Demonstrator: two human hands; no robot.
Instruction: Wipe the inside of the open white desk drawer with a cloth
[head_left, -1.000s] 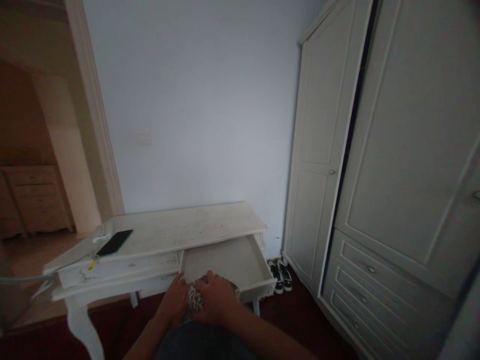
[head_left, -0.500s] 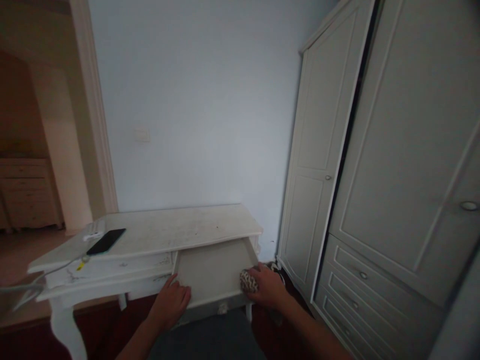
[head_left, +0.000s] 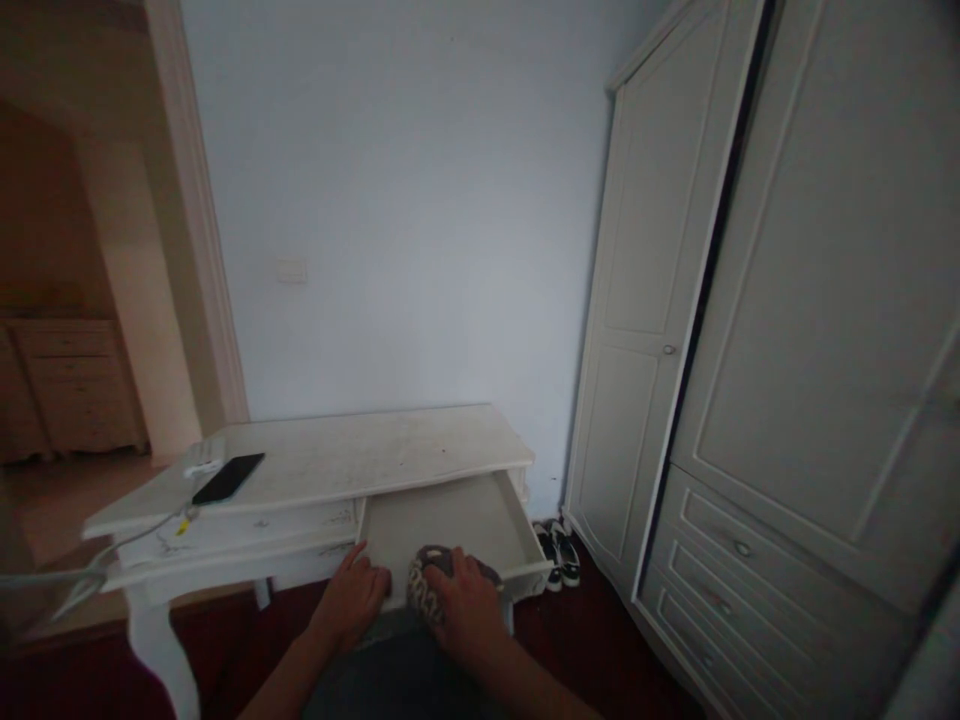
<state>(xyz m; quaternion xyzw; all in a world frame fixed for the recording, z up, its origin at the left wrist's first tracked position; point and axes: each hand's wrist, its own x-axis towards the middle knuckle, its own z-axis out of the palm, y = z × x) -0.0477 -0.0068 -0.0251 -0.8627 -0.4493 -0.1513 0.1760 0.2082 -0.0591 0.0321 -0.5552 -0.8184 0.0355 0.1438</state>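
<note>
A white drawer (head_left: 465, 515) stands pulled out from the desk, with its bare inside showing. My left hand (head_left: 352, 597) is at the drawer's front left corner, fingers bent over the side wall; its thumb side lies near the front edge. In my right hand (head_left: 469, 600) is a bunched brown-and-cream patterned cloth (head_left: 426, 597), gripped from above over the drawer's front edge near the middle. The hand and cloth cover part of that front edge, and I cannot tell whether the cloth presses on it.
On the white desk top (head_left: 390, 445) lie a dark phone (head_left: 229, 478) and a white charger-like piece (head_left: 204, 458) with a cable. Black-and-white shoes (head_left: 559, 552) sit on the floor to the right. A pale wardrobe (head_left: 637, 300) stands beyond them.
My right hand has moved the cloth leftward from the drawer's front right corner to the middle of its front edge. My left hand stays at the left corner. The shoes now show more.
</note>
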